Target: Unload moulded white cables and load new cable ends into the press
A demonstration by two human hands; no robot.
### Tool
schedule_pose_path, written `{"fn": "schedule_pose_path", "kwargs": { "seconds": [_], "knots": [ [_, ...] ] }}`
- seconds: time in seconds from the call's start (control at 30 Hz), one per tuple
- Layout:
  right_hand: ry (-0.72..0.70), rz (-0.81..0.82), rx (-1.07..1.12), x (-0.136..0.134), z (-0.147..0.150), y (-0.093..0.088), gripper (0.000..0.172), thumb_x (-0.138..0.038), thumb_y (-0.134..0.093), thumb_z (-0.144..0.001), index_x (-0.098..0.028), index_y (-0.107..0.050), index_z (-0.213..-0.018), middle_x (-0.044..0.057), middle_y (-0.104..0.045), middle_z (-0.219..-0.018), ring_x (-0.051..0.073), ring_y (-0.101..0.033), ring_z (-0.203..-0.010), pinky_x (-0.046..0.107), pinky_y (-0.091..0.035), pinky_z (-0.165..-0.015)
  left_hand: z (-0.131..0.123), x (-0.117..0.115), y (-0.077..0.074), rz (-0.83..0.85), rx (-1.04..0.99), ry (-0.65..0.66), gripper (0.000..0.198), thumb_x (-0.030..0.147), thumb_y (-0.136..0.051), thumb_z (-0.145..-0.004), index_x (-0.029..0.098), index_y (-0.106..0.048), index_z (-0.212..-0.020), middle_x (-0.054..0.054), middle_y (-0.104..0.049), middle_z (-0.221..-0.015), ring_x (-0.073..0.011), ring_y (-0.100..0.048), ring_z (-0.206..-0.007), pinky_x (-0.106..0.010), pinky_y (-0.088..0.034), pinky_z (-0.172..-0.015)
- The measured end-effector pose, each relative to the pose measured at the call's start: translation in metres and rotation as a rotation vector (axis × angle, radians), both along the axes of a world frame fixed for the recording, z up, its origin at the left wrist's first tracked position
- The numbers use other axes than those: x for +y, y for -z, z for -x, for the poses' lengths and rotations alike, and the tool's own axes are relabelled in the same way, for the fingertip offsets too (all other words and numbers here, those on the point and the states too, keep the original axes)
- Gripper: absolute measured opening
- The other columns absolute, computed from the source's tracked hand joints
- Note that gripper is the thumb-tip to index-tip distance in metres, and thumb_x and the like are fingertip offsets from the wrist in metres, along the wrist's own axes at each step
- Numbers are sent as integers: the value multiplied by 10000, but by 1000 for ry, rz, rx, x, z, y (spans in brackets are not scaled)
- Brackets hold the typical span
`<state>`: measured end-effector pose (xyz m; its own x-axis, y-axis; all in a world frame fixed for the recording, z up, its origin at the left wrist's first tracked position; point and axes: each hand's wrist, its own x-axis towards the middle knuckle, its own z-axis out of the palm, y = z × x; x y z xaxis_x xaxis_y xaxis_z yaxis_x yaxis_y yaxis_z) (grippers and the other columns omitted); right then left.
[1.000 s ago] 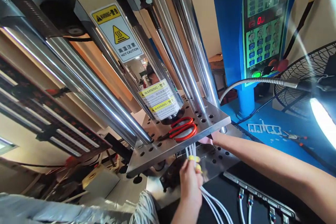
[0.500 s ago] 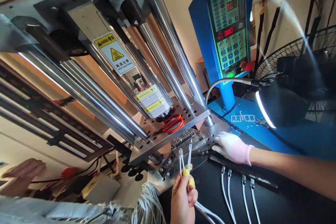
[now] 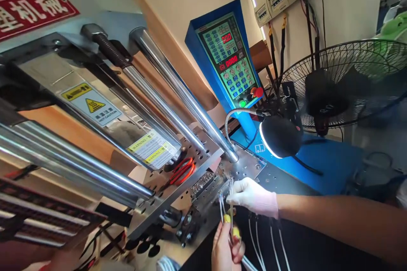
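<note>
My left hand (image 3: 224, 245), bare but for yellow finger covers (image 3: 236, 232), is closed around several thin white cables (image 3: 221, 211) and holds their connector ends upward. At the upper end of one cable is my right hand (image 3: 249, 194), in a white glove with a pink cuff. Its fingers are pinched on that cable just below the connector. Behind the hands lies a metal mould (image 3: 202, 185) with small metal parts in a row. More white cables (image 3: 274, 237) lie on the black surface below my right wrist, their ends partly hidden by it.
A moulding press with steel columns (image 3: 165, 101) and a hot-caution label stands at left. Red-handled scissors (image 3: 182, 171) rest on its plate (image 3: 210, 159). Behind are a blue control panel (image 3: 227, 59), a lit lamp (image 3: 281, 137) and a black fan (image 3: 333, 89).
My right hand has left the metal plate and come across to the held cables, now pinching one. My left hand keeps its hold. The view has swung to the right.
</note>
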<state>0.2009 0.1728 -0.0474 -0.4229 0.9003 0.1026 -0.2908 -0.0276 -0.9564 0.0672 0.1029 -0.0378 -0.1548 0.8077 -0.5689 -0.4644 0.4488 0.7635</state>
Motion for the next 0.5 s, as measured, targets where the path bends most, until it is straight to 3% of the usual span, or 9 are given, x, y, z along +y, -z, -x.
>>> {"fn": "schedule_pose_path", "kwargs": {
  "seconds": [0.23, 0.37, 0.5],
  "knots": [
    [21, -15, 4, 0, -4, 6, 230, -274, -644, -702, -68, -615, -606, 55, -557, -625, 106, -472, -590, 222, -353, -552, -3, -5, 11, -36, 9, -22, 794, 449, -882, -371, 125, -357, -870, 43, -397, -535, 7, -189, -367, -124, -32, -396],
    [-8, -36, 29, 3, -5, 7, 246, -283, -624, -721, -53, -627, -633, 84, -579, -660, 139, -522, -623, 251, -403, -599, -5, -5, 12, -126, 28, -44, 791, 476, -872, -411, 92, -397, -913, 19, -437, -568, 37, -168, -393, -93, -25, -413],
    [-55, -79, 22, 1, -9, 2, 296, -339, -619, -730, -57, -608, -641, 76, -547, -661, 134, -505, -612, 258, -424, -601, -3, -4, 13, -51, 46, -1, 844, 503, -869, -359, 127, -360, -917, 38, -446, -582, 2, -191, -384, -146, -41, -400]
  ]
}}
